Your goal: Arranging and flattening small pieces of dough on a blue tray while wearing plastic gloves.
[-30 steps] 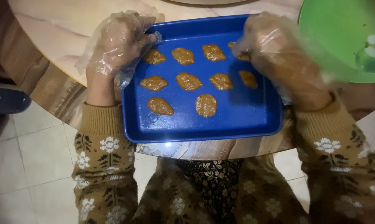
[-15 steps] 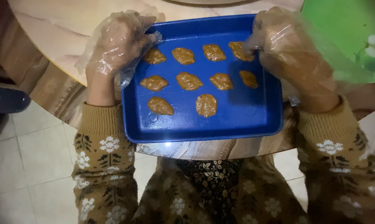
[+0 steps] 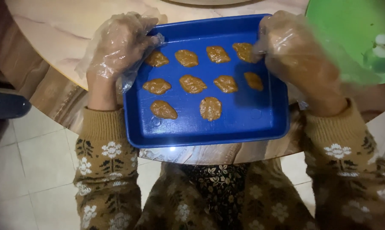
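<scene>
A blue rectangular tray lies on the round table's near edge, holding several flat brown dough pieces in rows. My left hand, in a loose clear plastic glove, grips the tray's left rim at the far corner. My right hand, also gloved, hovers over the tray's far right corner with its fingertips at the top-right dough piece. I cannot tell whether it pinches that piece or only touches it.
A green bowl sits to the right of the tray, behind my right hand. The marbled table top extends left and back. Below is a tiled floor and my patterned lap; a dark chair part is at left.
My right hand has shifted from the tray's right rim inward and down to the top-right dough piece. My left hand and the tray have stayed put.
</scene>
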